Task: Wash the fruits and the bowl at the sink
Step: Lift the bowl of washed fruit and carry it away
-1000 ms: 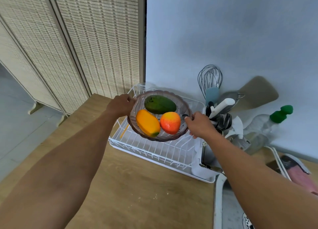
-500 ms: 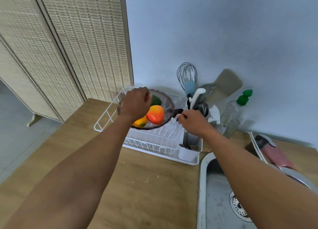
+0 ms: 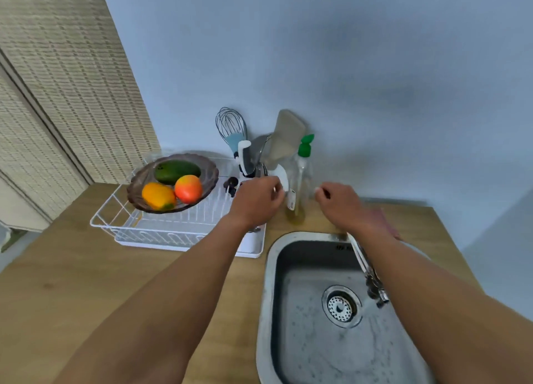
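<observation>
A brown glass bowl (image 3: 138, 194) rests tilted on the white dish rack (image 3: 161, 233). It holds a green mango (image 3: 176, 171), an orange-yellow fruit (image 3: 158, 195) and a red-orange fruit (image 3: 188, 188). My left hand (image 3: 255, 200) hovers to the right of the bowl, in front of the utensil holder, fingers loosely curled and holding nothing. My right hand (image 3: 340, 203) hangs above the counter behind the steel sink (image 3: 288, 311), fingers curled, also with nothing in it.
A utensil holder (image 3: 253, 164) with a whisk and spatula stands at the rack's right end. A soap bottle with a green cap (image 3: 300, 182) sits between my hands. The tap (image 3: 366, 268) reaches over the sink. A pink cloth (image 3: 386, 222) lies behind my right wrist.
Both hands let go of the bowl, which now rests on the rack. They moved right, toward the sink, and my view shifted right with them.
</observation>
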Action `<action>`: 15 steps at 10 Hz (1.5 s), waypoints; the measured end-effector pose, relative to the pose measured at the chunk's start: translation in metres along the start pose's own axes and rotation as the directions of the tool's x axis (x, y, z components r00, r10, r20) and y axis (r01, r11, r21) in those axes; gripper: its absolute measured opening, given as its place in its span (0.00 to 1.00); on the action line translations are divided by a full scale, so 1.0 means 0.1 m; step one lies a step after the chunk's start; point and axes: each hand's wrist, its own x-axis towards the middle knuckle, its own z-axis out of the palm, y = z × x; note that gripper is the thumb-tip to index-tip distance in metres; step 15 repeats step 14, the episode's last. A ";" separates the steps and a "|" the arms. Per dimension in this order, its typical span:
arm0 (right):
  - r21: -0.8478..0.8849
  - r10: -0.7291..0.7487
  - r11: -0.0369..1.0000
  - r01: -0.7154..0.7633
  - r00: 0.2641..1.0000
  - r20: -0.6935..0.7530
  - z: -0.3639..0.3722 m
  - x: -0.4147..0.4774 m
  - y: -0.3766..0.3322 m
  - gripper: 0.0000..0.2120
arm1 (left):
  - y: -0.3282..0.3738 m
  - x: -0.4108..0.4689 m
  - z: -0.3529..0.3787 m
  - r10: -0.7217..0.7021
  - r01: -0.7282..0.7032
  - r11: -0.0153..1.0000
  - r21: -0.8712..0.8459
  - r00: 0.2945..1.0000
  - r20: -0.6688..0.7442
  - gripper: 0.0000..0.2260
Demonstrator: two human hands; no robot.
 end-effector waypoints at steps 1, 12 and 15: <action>-0.087 0.043 0.995 -0.047 0.998 -0.055 -0.15 -0.10 0.42 0.15 | 0.30 0.00 0.24 0.004 -0.003 1.000 -0.020 0.998 0.066 0.07; -0.256 0.062 0.967 -0.019 0.985 0.161 -0.38 -0.37 0.97 0.18 | 0.93 -0.18 1.09 -0.216 0.208 0.976 0.059 0.945 0.244 0.06; -0.006 0.023 1.000 -0.022 0.983 0.183 -0.12 -0.31 0.69 0.17 | 0.71 -0.32 0.89 -0.265 0.249 0.964 0.097 0.941 0.212 0.08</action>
